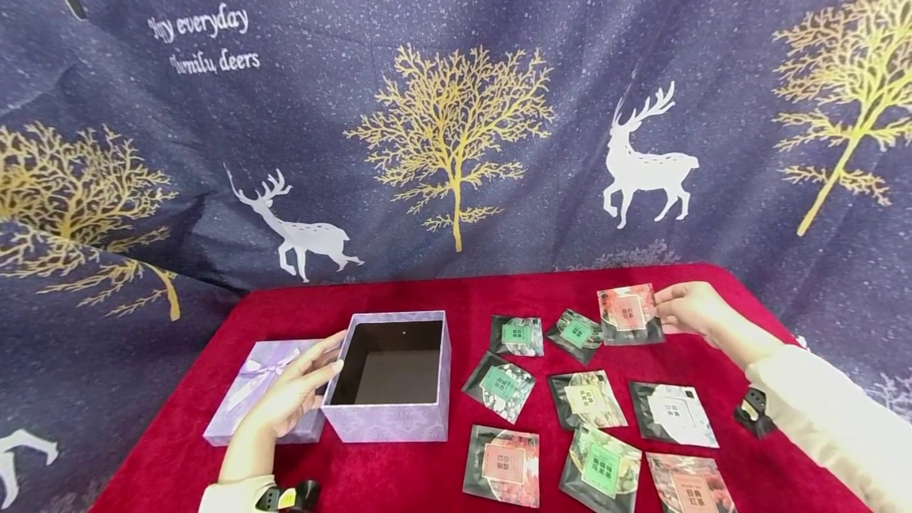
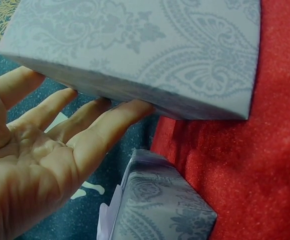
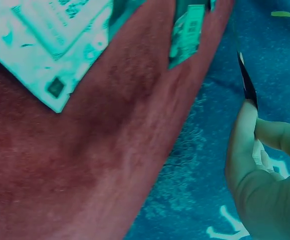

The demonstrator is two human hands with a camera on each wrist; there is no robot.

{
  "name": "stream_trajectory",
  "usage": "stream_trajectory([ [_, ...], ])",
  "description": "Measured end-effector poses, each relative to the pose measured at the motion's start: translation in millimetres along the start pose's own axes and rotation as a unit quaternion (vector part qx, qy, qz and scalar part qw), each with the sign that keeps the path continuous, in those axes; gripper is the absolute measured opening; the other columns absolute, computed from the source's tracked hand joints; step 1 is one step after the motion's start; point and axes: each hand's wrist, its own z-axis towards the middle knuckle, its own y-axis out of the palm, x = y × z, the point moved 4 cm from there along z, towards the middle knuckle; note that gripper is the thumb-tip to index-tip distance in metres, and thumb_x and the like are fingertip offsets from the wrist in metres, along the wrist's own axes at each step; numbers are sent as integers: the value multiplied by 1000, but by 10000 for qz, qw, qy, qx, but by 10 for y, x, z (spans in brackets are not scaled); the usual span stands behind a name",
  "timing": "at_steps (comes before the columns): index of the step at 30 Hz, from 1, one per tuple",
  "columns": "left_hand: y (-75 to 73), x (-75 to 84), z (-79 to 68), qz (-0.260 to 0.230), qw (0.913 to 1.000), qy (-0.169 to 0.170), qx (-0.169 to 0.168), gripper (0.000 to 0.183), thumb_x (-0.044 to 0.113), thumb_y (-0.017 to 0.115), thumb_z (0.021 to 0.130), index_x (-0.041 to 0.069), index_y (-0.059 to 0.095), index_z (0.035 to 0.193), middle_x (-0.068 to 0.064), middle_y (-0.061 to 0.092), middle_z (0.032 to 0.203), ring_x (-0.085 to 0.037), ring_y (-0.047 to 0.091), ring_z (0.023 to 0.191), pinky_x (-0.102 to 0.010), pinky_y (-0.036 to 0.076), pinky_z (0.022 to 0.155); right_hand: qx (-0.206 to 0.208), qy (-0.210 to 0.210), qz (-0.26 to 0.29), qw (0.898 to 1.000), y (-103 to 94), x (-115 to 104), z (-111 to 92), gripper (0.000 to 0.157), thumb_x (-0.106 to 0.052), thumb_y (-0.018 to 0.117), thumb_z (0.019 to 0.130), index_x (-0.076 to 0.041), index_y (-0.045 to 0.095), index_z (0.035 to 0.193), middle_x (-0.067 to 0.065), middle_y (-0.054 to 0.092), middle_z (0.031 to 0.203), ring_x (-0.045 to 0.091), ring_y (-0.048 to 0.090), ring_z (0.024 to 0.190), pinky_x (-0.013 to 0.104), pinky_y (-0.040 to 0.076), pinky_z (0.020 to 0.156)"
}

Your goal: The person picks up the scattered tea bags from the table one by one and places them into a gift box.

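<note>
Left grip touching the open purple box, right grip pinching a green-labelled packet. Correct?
Not quite: the packet in the right grip is pinkish-red-labelled, not green-labelled, per the head view. The left grip does touch the open purple box.

Box (image 1: 388,423) on tbl (image 1: 399,481) btwn lid (image 1: 238,390) (L) & packets (image 1: 586,400) (R).

Deer-print backdrop (image 1: 492,121) behind red tablecloth (image 1: 392,475)
</note>
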Motion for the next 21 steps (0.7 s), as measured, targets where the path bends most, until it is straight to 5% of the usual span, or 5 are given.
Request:
stream_trajectory([
  [21,-10,-5,4,-7,10000,-16,-39,58,14,48,97,9,23,150,-27,22,152,-38,32,130,-54,45,88,-584,-673,-254,9957,460,-784,-14,37,5,50,84,26,46,113,5,68,85,6,62,69,25,56,66],
])
